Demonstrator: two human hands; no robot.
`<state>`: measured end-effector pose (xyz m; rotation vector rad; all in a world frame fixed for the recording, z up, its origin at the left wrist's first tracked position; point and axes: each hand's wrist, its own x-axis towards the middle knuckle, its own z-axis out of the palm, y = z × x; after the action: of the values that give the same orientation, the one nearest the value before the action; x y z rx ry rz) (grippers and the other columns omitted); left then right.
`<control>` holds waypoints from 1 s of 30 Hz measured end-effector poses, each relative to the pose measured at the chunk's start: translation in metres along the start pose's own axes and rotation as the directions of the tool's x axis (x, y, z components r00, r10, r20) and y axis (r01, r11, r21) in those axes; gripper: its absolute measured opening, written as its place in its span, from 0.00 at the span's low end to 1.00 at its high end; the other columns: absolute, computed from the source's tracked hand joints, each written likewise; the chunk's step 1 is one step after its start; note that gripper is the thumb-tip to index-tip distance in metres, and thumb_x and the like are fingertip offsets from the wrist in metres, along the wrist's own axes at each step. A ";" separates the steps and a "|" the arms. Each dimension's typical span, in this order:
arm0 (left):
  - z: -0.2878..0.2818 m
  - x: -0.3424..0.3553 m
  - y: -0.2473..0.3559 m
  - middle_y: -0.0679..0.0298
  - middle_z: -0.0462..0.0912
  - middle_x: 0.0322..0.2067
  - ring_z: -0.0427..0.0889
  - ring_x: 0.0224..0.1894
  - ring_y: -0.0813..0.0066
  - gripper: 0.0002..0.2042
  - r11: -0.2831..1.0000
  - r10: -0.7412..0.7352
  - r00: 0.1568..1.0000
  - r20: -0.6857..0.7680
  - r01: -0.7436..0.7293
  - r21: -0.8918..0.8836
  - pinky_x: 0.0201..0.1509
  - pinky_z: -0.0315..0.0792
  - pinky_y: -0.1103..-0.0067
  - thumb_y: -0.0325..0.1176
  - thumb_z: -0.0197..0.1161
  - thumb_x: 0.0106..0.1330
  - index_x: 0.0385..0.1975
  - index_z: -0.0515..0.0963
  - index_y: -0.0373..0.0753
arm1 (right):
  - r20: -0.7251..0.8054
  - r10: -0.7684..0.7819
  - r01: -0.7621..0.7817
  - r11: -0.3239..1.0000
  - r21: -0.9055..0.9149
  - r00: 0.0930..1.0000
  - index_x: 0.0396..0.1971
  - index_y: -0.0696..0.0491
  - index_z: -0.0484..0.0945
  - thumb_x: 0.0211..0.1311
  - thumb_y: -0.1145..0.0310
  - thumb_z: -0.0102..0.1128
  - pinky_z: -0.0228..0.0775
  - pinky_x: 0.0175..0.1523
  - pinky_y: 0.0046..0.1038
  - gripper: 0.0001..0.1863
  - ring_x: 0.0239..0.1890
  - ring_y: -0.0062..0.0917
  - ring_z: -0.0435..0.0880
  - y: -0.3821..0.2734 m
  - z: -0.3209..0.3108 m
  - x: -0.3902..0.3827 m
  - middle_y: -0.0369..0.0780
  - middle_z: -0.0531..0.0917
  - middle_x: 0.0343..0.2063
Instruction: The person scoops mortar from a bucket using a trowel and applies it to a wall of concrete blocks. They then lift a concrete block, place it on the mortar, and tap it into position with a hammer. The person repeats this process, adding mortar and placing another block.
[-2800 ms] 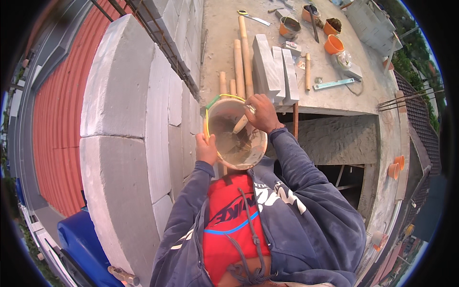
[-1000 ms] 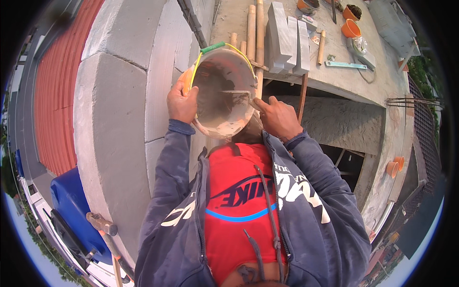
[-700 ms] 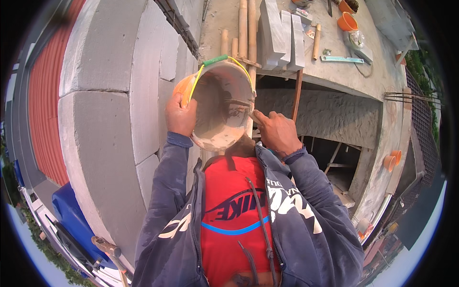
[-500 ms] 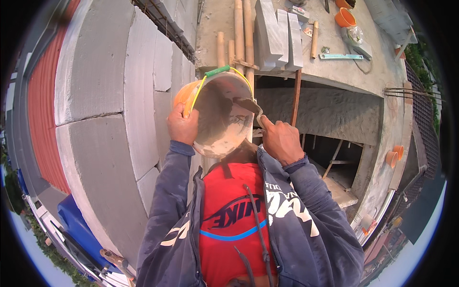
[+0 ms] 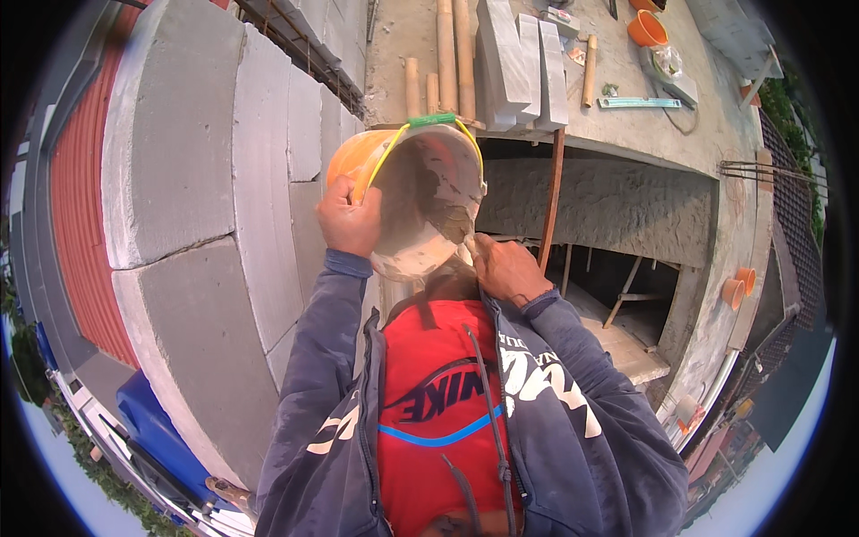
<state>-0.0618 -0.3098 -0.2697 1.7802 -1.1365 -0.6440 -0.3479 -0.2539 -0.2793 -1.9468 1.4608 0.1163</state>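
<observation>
An orange bucket (image 5: 403, 192) with a yellow wire handle and green grip (image 5: 431, 119) is tipped, its mouth facing me. Grey mortar residue coats its inner wall. My left hand (image 5: 350, 217) is closed on the bucket's left rim, the wire passing beside the fingers. A small mortar-smeared trowel (image 5: 455, 224) is in my right hand (image 5: 512, 270), fingers closed round its handle at the right of the bucket's mouth. Its blade lies inside the bucket, against or close to the right inner wall; actual contact is hard to tell.
A grey block wall (image 5: 183, 134) rises close on my left. Ahead stand light blocks (image 5: 519, 67) and bamboo poles (image 5: 456, 54). An opening in the concrete (image 5: 617, 300) drops away at right, crossed by a brown bar (image 5: 553, 201). Beyond are a spirit level (image 5: 637, 103) and an orange container (image 5: 646, 29).
My right hand has moved left and down, bringing the trowel blade from the rim lower inside the bucket. The bucket has turned slightly, its green grip shifting right and up.
</observation>
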 end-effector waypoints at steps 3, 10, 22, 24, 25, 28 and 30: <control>0.005 0.003 0.001 0.65 0.69 0.17 0.65 0.22 0.82 0.10 0.999 0.029 0.999 -0.014 -0.029 -0.017 0.26 0.66 0.74 0.27 0.67 0.57 0.23 0.71 0.34 | -0.056 -0.059 0.071 0.968 0.239 0.997 0.63 0.56 0.78 0.75 0.59 0.56 0.81 0.52 0.55 0.24 0.42 0.60 0.89 0.002 0.024 0.008 0.59 0.89 0.37; -0.017 0.020 0.010 0.65 0.67 0.16 0.64 0.21 0.82 0.11 0.996 0.060 0.998 0.032 -0.061 0.058 0.26 0.65 0.74 0.26 0.67 0.57 0.22 0.70 0.35 | -0.161 -0.087 0.081 0.996 -0.047 0.983 0.63 0.49 0.80 0.71 0.63 0.61 0.83 0.43 0.50 0.22 0.36 0.53 0.90 -0.024 -0.059 0.035 0.54 0.88 0.36; -0.001 0.014 0.018 0.68 0.73 0.18 0.69 0.23 0.84 0.07 0.993 0.002 1.000 -0.029 -0.005 -0.114 0.28 0.68 0.76 0.27 0.68 0.60 0.25 0.76 0.35 | -0.044 -0.266 0.260 0.960 -0.105 0.963 0.67 0.56 0.74 0.65 0.68 0.62 0.83 0.33 0.44 0.29 0.28 0.46 0.90 -0.052 0.009 -0.007 0.54 0.84 0.34; 0.002 0.012 0.025 0.68 0.74 0.18 0.70 0.24 0.84 0.08 0.992 -0.022 0.999 -0.030 0.018 -0.127 0.28 0.68 0.77 0.27 0.68 0.61 0.25 0.75 0.35 | -0.002 -0.271 0.271 0.963 -0.003 0.963 0.67 0.55 0.74 0.66 0.67 0.62 0.84 0.37 0.47 0.29 0.32 0.49 0.90 -0.059 0.011 -0.010 0.56 0.85 0.35; 0.002 0.010 0.026 0.69 0.74 0.18 0.70 0.24 0.84 0.09 0.991 -0.020 0.999 -0.026 0.016 -0.131 0.28 0.68 0.77 0.28 0.69 0.61 0.24 0.75 0.35 | 0.015 -0.272 0.271 0.962 0.041 0.962 0.67 0.55 0.74 0.67 0.66 0.62 0.84 0.39 0.49 0.29 0.34 0.50 0.90 -0.062 0.010 -0.009 0.57 0.85 0.36; 0.000 0.003 0.020 0.69 0.73 0.18 0.70 0.23 0.84 0.10 0.989 -0.020 0.999 -0.031 0.015 -0.144 0.28 0.67 0.76 0.29 0.70 0.62 0.24 0.74 0.36 | -0.142 -0.365 0.390 0.883 0.260 0.920 0.69 0.54 0.73 0.74 0.66 0.62 0.85 0.45 0.44 0.26 0.35 0.51 0.92 -0.063 0.027 0.001 0.57 0.88 0.44; -0.009 0.000 0.009 0.70 0.73 0.18 0.69 0.24 0.84 0.10 0.985 -0.026 0.999 -0.043 0.019 -0.170 0.28 0.67 0.76 0.29 0.71 0.62 0.25 0.74 0.36 | -0.023 -0.281 0.263 0.862 0.434 0.959 0.70 0.54 0.73 0.75 0.65 0.62 0.84 0.46 0.43 0.26 0.40 0.50 0.93 -0.072 0.019 -0.002 0.58 0.88 0.48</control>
<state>-0.0591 -0.3078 -0.2576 1.6568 -1.0022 -0.6898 -0.2798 -0.2320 -0.2592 -1.7411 1.0556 -0.2759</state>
